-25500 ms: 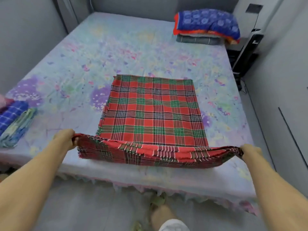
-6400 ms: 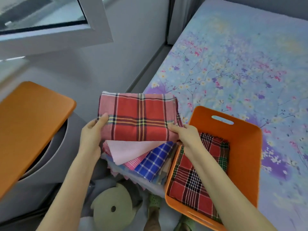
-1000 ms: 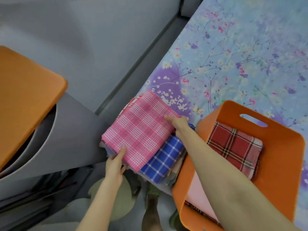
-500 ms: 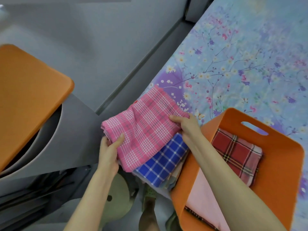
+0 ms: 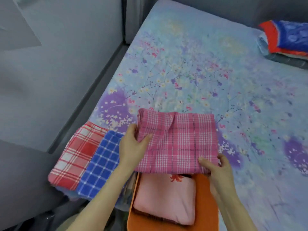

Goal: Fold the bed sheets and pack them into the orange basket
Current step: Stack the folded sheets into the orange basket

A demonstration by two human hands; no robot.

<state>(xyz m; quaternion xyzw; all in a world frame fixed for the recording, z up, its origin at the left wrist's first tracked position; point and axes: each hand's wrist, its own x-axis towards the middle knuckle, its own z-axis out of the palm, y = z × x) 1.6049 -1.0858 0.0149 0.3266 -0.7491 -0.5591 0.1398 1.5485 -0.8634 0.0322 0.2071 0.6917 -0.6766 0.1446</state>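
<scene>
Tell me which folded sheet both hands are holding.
The pink checked sheet, held above the orange basket; the blue checked sheet and red checked sheet lie aside.

The pink checked sheet [image 5: 178, 142] covers the far end of the orange basket [image 5: 206, 199].

The pink sheet [image 5: 178, 142] is now hanging over the orange basket [image 5: 206, 205]. The blue sheet [image 5: 100, 164] is lying uncovered
</scene>
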